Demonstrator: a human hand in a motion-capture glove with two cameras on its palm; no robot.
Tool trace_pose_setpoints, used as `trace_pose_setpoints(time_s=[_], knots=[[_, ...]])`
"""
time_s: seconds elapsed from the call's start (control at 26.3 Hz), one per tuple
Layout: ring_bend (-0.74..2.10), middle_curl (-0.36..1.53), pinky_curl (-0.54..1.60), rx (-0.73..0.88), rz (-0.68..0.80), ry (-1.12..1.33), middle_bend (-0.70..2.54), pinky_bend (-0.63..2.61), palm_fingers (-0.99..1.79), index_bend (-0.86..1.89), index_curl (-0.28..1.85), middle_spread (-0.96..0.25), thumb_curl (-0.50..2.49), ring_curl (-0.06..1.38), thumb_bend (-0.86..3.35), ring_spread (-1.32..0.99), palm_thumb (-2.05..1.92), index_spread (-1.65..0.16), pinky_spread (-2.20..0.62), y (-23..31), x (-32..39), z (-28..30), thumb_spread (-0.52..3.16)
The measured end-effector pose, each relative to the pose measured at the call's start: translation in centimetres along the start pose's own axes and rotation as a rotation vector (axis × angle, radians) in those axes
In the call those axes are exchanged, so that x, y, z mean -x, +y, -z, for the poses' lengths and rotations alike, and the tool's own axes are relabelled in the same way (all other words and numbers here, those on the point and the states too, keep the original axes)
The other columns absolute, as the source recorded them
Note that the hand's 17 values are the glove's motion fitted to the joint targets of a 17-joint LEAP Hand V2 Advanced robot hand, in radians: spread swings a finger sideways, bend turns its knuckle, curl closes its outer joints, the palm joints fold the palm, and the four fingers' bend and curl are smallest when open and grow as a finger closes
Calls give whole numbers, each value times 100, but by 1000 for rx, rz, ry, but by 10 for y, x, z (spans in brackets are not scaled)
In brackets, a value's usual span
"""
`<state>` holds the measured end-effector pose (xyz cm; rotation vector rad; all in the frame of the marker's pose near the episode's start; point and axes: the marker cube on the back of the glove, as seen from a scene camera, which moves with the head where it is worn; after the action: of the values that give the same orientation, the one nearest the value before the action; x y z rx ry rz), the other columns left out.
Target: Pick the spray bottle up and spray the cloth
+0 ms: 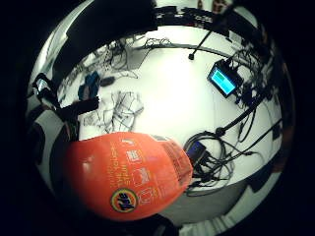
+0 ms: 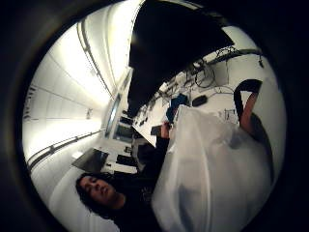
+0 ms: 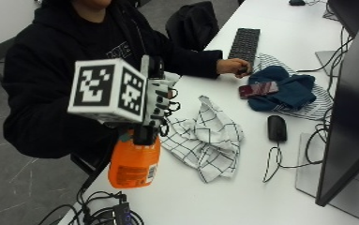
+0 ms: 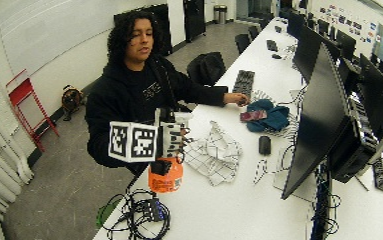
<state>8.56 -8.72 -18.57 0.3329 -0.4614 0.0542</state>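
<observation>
gloved right hand [image 3: 156, 101] clamped on orange spray bottle [image 3: 133, 166], lifted just beside the checked cloth [image 3: 207, 138]; could mist the mouse [image 3: 277, 128] beyond the cloth if aimed high.

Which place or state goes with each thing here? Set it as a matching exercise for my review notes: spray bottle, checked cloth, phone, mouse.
Things:
1. spray bottle
2. checked cloth
3. phone
4. mouse

Places or states:
A. lies on the blue garment
B. crumpled on the table, between the bottle and the mouse
C. held by the right hand
D. beside the monitor

Pairs: 1-C, 2-B, 3-A, 4-D
</observation>
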Motion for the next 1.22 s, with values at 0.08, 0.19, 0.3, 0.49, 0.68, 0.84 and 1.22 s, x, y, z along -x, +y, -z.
trace_pose_setpoints(time_s=[0.08, 0.19, 0.3, 0.49, 0.68, 0.84, 1.22], knots=[[64, 53, 39, 111, 6, 94, 61, 41, 141, 40, 54, -20, 72, 47, -3, -25, 92, -27, -31, -1, 13, -2, 30], [64, 53, 39, 268, -7, 274, 61, 41, 140, 41, 55, -20, 73, 47, -3, -25, 91, -27, -31, -4, 27, -12, 30], [64, 53, 39, 400, -36, 463, 61, 42, 140, 41, 55, -20, 74, 47, -3, -25, 91, -27, -31, -8, 34, -26, 28], [64, 54, 39, 566, -88, 673, 62, 43, 140, 42, 56, -21, 75, 47, -3, -25, 91, -27, -31, -12, 34, -60, 28], [64, 54, 39, 693, -93, 815, 62, 43, 139, 42, 56, -21, 76, 47, -3, -25, 91, -27, -31, -11, 30, -101, 28], [64, 54, 39, 776, -86, 905, 63, 43, 138, 41, 57, -21, 77, 47, -3, -25, 91, -27, -31, -7, 19, -136, 28], [64, 54, 39, 887, -81, 971, 62, 44, 138, 41, 57, -21, 79, 47, -3, -25, 91, -27, -31, 6, -2, -198, 28]])
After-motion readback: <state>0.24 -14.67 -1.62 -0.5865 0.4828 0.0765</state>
